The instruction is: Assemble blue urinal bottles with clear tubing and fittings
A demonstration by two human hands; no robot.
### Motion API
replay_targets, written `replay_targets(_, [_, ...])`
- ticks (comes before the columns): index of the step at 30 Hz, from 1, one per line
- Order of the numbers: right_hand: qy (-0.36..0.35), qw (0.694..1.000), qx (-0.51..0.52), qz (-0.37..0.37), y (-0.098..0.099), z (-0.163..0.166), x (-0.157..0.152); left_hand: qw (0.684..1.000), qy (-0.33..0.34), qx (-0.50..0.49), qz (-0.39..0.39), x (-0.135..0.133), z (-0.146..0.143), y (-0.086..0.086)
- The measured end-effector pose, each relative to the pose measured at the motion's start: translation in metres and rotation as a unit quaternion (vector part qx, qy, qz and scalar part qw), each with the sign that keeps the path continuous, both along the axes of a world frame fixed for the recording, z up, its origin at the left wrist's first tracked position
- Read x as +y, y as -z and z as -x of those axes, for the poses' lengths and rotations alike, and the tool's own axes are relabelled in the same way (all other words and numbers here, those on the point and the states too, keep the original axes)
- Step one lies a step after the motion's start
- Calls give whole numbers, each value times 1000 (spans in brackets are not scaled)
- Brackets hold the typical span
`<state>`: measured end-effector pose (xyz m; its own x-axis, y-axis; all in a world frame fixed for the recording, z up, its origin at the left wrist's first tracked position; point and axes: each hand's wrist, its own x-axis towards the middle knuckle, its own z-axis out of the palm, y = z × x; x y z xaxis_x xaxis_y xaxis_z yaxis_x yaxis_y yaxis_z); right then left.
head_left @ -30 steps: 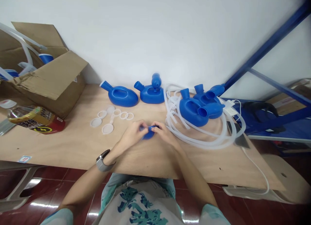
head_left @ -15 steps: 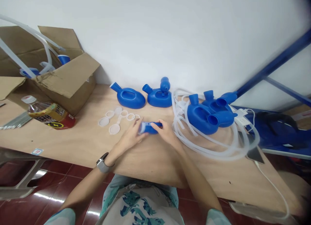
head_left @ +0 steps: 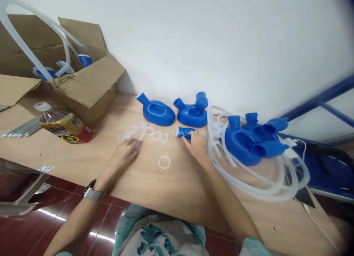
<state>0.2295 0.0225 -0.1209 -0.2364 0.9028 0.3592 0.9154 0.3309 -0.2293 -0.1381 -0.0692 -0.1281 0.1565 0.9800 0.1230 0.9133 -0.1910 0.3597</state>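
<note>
My right hand point(head_left: 197, 143) is closed around a small blue plastic spout piece point(head_left: 181, 132) with a pale rim, which lies sideways close to the table. At the left, my left hand point(head_left: 128, 152) is low over the table, its fingers curled onto a translucent plastic cap point(head_left: 136, 147) that they partly cover. A loose white ring point(head_left: 164, 162) lies flat between my hands. Beyond them is a row of thin white rings point(head_left: 157, 135) and translucent caps point(head_left: 142, 127). Two blue handled urinal bottles point(head_left: 159, 119) stand behind, one carrying another spout piece point(head_left: 201, 100).
An open cardboard box point(head_left: 91, 90) with tubes and blue parts stands at left, a drink bottle point(head_left: 66, 127) before it. Metal rods point(head_left: 22, 127) lie farther left. Coiled white tubing point(head_left: 243, 178) and several blue bottles point(head_left: 240, 143) crowd the right, near a phone point(head_left: 305, 197).
My hands have parted. The left moved left from the spout piece to the caps, while the right kept hold of the piece. A white ring now lies in front. The view shifted slightly.
</note>
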Motion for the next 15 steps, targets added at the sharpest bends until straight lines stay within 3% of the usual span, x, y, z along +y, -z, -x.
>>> replay_targets(4, [22,996,-74,-38,-1,-1,-1,993,-18,-106,-42,12,17,-1])
replay_targets(8, [-4,998,-23,-52,-18,19,9,943,-130,-299,-62,36,25,-3])
replay_targets(10, [-51,998,26,-36,-29,42,28,917,-168,-357,-60,45,25,-5])
replay_targets(13, [-120,988,92,21,-42,85,73,899,-169,-401,-45,54,20,-6])
replay_targets(15, [-119,984,108,76,-43,111,105,884,-176,-431,-45,59,18,-5])
